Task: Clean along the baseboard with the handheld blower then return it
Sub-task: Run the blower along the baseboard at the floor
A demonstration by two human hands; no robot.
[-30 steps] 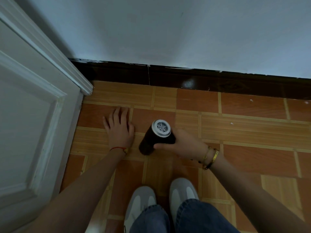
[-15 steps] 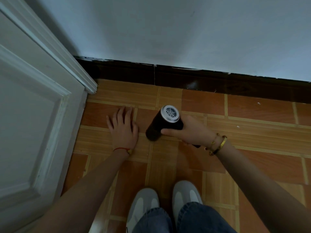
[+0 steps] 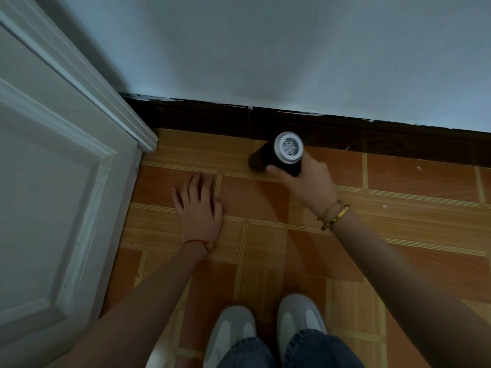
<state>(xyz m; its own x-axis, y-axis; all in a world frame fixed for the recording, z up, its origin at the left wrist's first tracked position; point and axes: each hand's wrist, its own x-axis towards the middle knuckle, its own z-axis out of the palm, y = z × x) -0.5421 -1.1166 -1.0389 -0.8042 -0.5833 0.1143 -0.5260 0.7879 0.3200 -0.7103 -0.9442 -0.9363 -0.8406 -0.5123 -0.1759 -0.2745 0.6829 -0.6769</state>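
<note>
The blower sits in the right hand, nose pointing down at the floor just by the baseboard — so air hits the dust there. The left hand lies flat and holds nothing — a prop. Before, the blower was farther from the baseboard.

White door, tiled floor, grey shoes

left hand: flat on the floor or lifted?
Flat. The left hand lies palm down on the tiled floor, fingers spread, holding nothing; the right hand grips the blower.
</note>
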